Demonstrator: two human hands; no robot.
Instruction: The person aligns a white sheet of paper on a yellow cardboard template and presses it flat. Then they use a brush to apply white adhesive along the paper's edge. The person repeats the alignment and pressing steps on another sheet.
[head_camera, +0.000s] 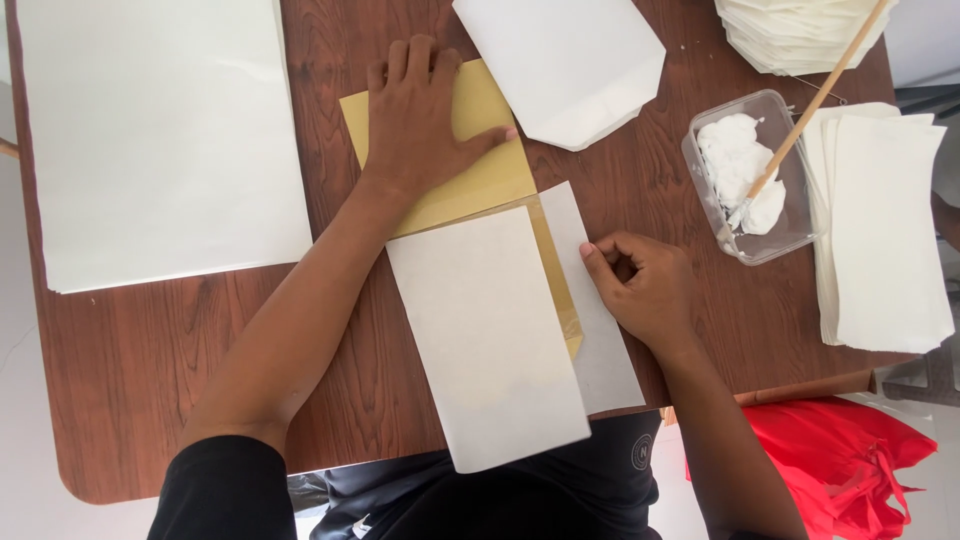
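My left hand (420, 115) lies flat, fingers spread, on a yellow card (490, 175) in the middle of the brown wooden table (170, 340). A white paper sheet (490, 340) is folded around the card's near end, one flap over it and a narrower flap (600, 340) at its right side. My right hand (645, 290) rests on that narrow flap with fingers curled, thumb tip at its edge. It grips nothing that I can see.
A large stack of white sheets (160, 140) fills the table's left. A folded white bag (565, 65) lies at the top centre. A clear tub of white paste (750, 175) with a wooden-handled brush (815, 100) stands right, beside paper piles (880, 220). Red cloth (840, 460) lies below.
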